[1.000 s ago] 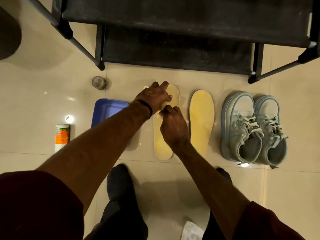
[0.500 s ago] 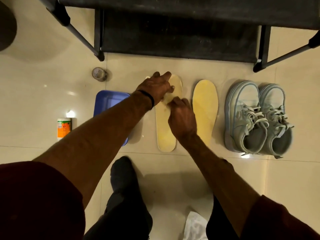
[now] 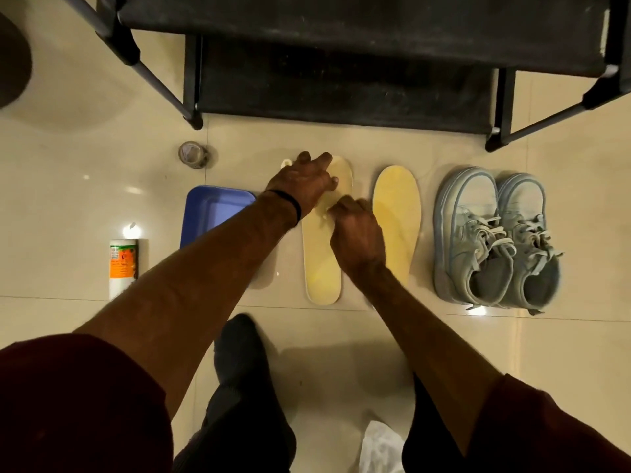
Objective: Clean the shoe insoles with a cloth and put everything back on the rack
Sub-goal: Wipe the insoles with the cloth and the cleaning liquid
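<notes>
While the left insole (image 3: 322,257) lies at frame centre, the left hand (image 3: 304,184) presses its toe with straight fingers; the right hand (image 3: 356,233) rubs mid-insole, fingers curled, grip unclear.

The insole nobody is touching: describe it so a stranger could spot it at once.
Start at the black shoe rack; on the floor before it lies a row. The free insole sits between the grey sneakers and the paler insole under both hands. It is deeper yellow.
</notes>
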